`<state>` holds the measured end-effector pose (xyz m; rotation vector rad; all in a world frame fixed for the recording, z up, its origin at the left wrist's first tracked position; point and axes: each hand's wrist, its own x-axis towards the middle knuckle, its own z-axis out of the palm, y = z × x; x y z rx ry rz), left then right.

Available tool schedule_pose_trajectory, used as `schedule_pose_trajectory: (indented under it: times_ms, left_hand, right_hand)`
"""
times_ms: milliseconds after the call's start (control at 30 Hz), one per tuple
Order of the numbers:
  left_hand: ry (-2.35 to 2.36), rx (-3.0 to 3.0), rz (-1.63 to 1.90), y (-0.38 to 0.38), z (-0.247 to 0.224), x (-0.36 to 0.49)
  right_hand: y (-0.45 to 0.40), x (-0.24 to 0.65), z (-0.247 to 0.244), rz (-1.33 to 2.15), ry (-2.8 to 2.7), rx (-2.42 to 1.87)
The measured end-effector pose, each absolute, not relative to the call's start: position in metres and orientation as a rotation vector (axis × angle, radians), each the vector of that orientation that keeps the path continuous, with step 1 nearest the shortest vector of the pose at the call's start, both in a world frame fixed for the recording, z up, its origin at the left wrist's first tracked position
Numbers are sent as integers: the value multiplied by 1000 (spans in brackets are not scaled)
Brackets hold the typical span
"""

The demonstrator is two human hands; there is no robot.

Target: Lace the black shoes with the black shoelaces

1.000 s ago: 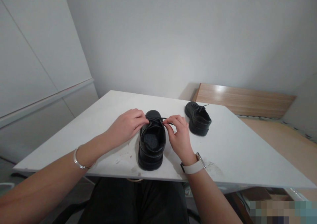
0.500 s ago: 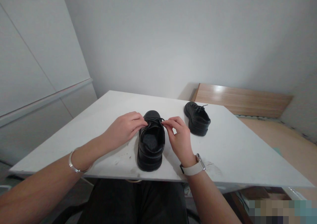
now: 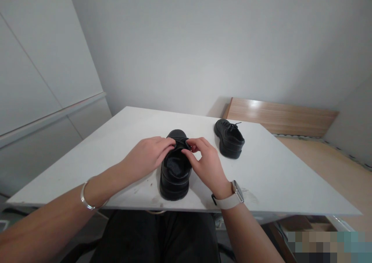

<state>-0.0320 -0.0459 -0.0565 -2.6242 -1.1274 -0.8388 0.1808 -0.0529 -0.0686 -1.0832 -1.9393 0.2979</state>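
Observation:
A black lace-up shoe (image 3: pixel 175 183) stands on the white table in front of me, toe pointing away and its opening toward me. My left hand (image 3: pixel 152 151) is closed at the left side of its lacing, fingertips pinched on the shoe's upper edge. At the right side of the lacing my right hand (image 3: pixel 205 160) grips the edge of the shoe, thumb over the opening and index finger bent on the outside. The laces between the fingertips are partly hidden. A second black shoe (image 3: pixel 231 143) with tied laces stands farther back to the right.
The white table (image 3: pixel 116 133) has dark smudges near its front edge. Behind it on the right is a wooden headboard (image 3: pixel 279 117) with a tan mattress (image 3: pixel 308 158). A grey wall rises behind, and my dark-trousered legs are under the table edge.
My right hand has moved from the lace end inward onto the shoe's edge, its thumb now over the opening. My left fingertips have shifted slightly right along the lacing.

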Motion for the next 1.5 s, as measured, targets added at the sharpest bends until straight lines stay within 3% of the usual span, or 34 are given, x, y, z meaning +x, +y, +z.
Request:
schedule_pose_trajectory:
  times_ms: [700,967,1100,1300,1500]
  left_hand:
    - [-1397,-2691,-575,-41,-32,-13]
    - [-1090,-2506,-1580,-54,-4,-11]
    - [-1090,-2527,-1635,-56,-1,-5]
    - [-1095,-2729,-1843,-46,-18,-8]
    - [-1438,-3011,-1518,-28,-42,-25]
  right_hand:
    - [-54,170,-53,-116,-2187,-1278]
    - [-53,165,-27,450,-1670,-839]
    - [-53,156,-30,649,-1660,-794]
    - [-53,154,-32,597,-1671,-804]
    - [-49,153,-32,669,-1567,-779]
